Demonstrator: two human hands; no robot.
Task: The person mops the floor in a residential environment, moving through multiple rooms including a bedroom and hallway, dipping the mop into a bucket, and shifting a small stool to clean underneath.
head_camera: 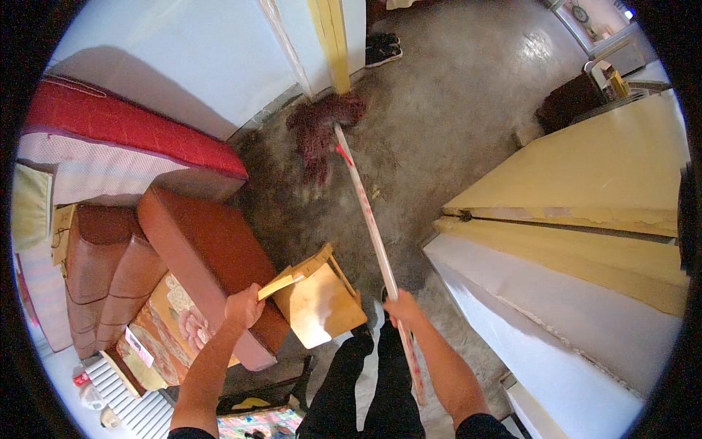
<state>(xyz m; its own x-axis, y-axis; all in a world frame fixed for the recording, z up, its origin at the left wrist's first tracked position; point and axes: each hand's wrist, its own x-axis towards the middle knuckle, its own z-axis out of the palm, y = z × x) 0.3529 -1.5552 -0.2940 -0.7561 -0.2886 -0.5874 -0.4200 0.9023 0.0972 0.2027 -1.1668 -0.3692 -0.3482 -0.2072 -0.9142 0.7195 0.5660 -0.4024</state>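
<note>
My right hand (405,308) is closed around the pale handle of a mop (368,211), which has red marks along it. The mop's dark red fabric head (321,129) lies on the concrete floor near the foot of a yellow door frame. My left hand (244,307) grips one wooden bar of a small wooden stool (323,299), which is tilted beside the brown sofa. The stool's lower parts are partly hidden by its seat board.
A brown sofa (219,241) and a red-edged mattress (137,129) stand on the left. On the right are a yellow door (581,164) and a white wall (526,307). Black shoes (382,49) sit by the far wall, and a dark piece of furniture (570,99) stands at the upper right.
</note>
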